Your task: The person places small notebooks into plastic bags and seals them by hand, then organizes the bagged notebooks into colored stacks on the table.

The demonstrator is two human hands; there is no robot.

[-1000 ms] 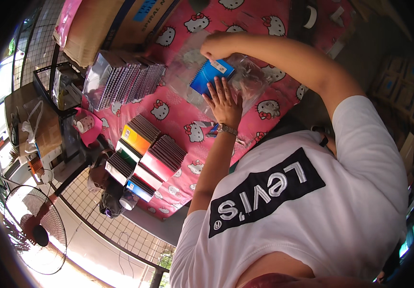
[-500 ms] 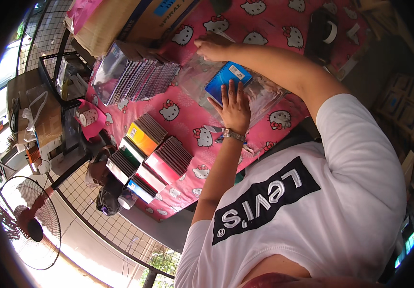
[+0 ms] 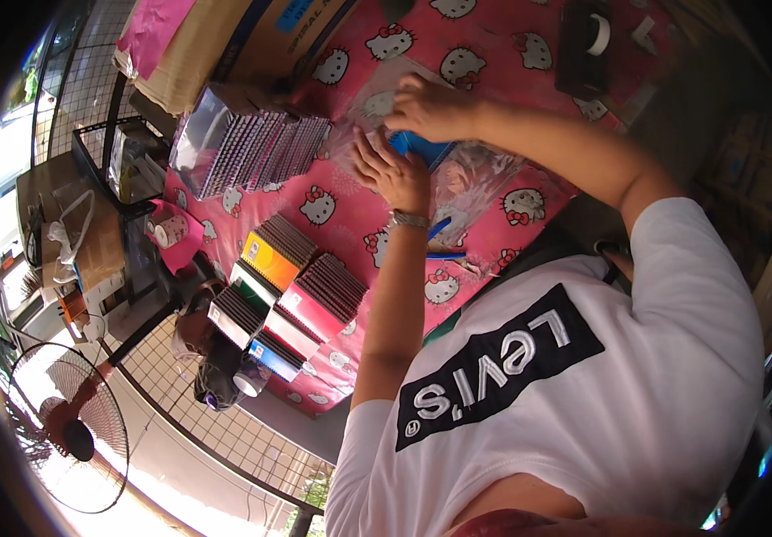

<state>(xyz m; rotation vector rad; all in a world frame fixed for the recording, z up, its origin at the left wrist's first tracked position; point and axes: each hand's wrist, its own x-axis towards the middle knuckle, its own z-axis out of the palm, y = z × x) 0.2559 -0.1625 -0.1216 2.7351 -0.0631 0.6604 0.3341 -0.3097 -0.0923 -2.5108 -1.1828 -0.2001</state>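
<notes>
A blue spiral notebook [image 3: 423, 149] lies on clear plastic film [image 3: 475, 170] at the table's far middle, partly covered by my hands. My left hand [image 3: 395, 174] is flat with its fingers apart, at the notebook's left edge, over the film. My right hand [image 3: 430, 109] is closed, its fingers curled above the notebook's far side. Whatever it pinches is hidden, though film shows just beyond it. Near my left wrist lies a blue-handled tool [image 3: 445, 256], its kind partly hidden.
Spiral notebooks in clear wrap [image 3: 256, 148] stand to the left, below a cardboard box [image 3: 171, 54]. Several small stacks of coloured notebooks [image 3: 283, 255] sit nearer. A dark tape dispenser [image 3: 583, 54] is at the far right. A fan [image 3: 68, 430] stands beyond the table's left side.
My right hand has come nearer, over the notebook. My left hand has slid leftward off the notebook's near part to its left edge. The blue handles are now more exposed.
</notes>
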